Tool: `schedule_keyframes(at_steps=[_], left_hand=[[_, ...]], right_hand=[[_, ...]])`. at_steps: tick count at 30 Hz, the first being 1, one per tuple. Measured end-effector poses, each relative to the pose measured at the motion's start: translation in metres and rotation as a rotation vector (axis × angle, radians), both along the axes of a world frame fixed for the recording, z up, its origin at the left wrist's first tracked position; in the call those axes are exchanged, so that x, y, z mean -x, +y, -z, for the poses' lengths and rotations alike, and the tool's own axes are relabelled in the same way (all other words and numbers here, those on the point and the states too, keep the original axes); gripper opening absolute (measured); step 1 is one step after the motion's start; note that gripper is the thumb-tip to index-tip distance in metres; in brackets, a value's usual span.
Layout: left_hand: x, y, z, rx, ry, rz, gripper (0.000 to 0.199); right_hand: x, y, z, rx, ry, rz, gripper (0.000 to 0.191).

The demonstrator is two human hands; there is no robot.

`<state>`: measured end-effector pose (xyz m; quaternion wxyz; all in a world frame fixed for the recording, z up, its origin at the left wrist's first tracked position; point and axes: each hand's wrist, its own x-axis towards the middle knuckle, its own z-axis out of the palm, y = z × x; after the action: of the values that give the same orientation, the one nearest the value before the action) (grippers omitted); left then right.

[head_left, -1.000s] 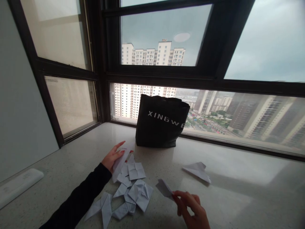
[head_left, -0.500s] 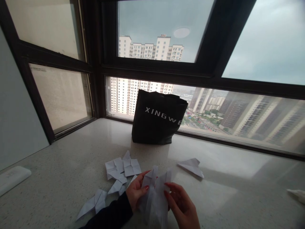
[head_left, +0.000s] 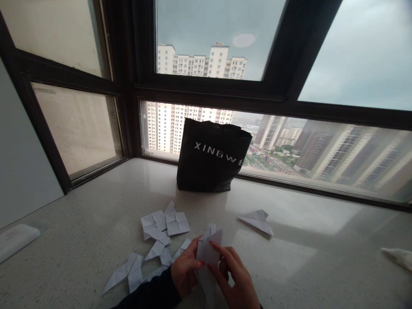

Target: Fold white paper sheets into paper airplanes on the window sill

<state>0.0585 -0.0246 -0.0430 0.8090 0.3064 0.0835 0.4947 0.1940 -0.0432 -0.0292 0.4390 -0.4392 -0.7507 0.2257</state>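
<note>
A folded sheet of white paper [head_left: 209, 255] is held upright between my two hands, low in the middle of the view. My left hand [head_left: 186, 268] grips its left side, thumb on the near face. From the right, my right hand [head_left: 233, 272] pinches the other side with thumb and fingers. The paper's lower end runs down to the bottom edge of the view. Just left of my hands lie several folded white paper pieces [head_left: 177, 223], some square and some pointed; my left sleeve covers part of them. A paper plane [head_left: 257, 222] rests farther right.
On the pale speckled sill [head_left: 305, 266] a black bag [head_left: 212, 159] with white lettering stands against the window [head_left: 273, 154]. A white oblong object [head_left: 17, 241] lies at the left edge, and a crumpled white item [head_left: 399, 257] at the right edge.
The paper's two raised flaps, spread apart before, now lie together. My right hand has moved left, closer to my left hand. The view has shifted slightly.
</note>
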Motion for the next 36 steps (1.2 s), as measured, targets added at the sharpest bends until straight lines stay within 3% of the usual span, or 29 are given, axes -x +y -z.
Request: schedule_keyframes(at_steps=[7, 21, 29, 36], left_hand=[[0.0, -0.009, -0.011, -0.011, 0.133, -0.043, 0.045], [-0.002, -0.009, -0.009, -0.087, 0.165, -0.075, 0.039], [-0.002, -0.012, -0.012, -0.044, 0.193, -0.115, 0.035], [0.0, -0.007, -0.007, -0.032, 0.194, -0.185, 0.032]], right_hand=[[0.002, -0.002, -0.001, -0.038, -0.046, -0.032, 0.035], [0.003, -0.001, -0.001, -0.025, -0.053, -0.036, 0.035], [0.004, -0.002, -0.002, -0.054, -0.019, -0.039, 0.034], [0.008, 0.0, 0.004, 0.033, 0.264, 0.108, 0.051]])
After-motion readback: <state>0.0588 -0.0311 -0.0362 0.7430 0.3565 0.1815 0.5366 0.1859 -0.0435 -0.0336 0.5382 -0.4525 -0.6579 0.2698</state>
